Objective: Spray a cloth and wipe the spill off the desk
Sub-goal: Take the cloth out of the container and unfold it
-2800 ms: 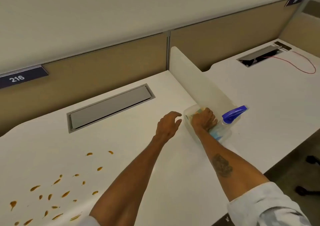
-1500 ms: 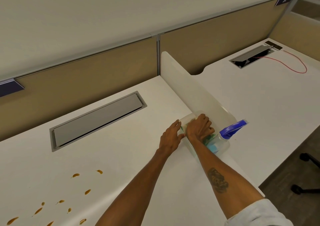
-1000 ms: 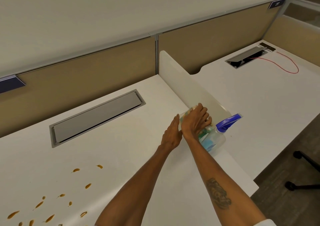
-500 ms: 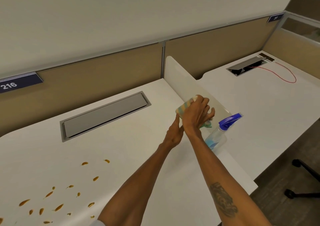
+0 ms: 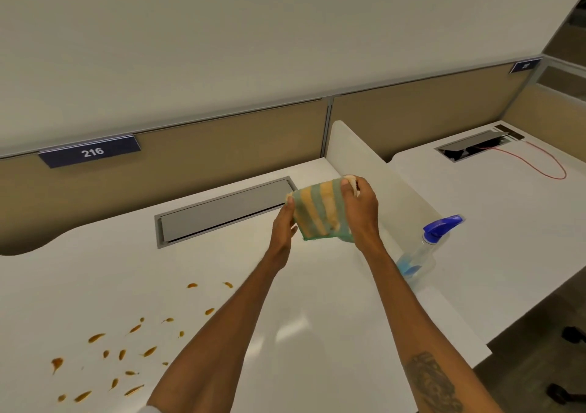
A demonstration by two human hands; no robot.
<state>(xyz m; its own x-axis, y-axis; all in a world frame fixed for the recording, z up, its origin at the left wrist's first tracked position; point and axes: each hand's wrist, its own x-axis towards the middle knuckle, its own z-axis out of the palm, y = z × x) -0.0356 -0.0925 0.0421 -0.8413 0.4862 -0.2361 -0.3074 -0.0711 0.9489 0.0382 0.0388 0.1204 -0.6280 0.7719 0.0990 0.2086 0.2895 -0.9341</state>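
A green and yellow striped cloth [image 5: 320, 213] hangs in the air above the white desk [image 5: 317, 301]. My right hand [image 5: 361, 209] grips its right edge and my left hand [image 5: 283, 225] holds its left edge, stretching it between them. A clear spray bottle [image 5: 425, 248] with blue liquid and a blue trigger head stands in a clear container against the divider, to the right of my right arm. An orange-brown spill [image 5: 126, 349] of several drops is scattered over the desk at the lower left.
A low white divider [image 5: 380, 175] separates this desk from the neighbouring one [image 5: 507, 222]. A grey cable hatch [image 5: 222, 213] is set into the desk behind the cloth. A red cable [image 5: 551, 168] lies on the neighbouring desk. Chair legs [image 5: 570, 333] show at the lower right.
My right hand lifted the cloth out of the clear container beside the bottle. My left hand came up and took the cloth's left edge, and the cloth now hangs spread between both hands.
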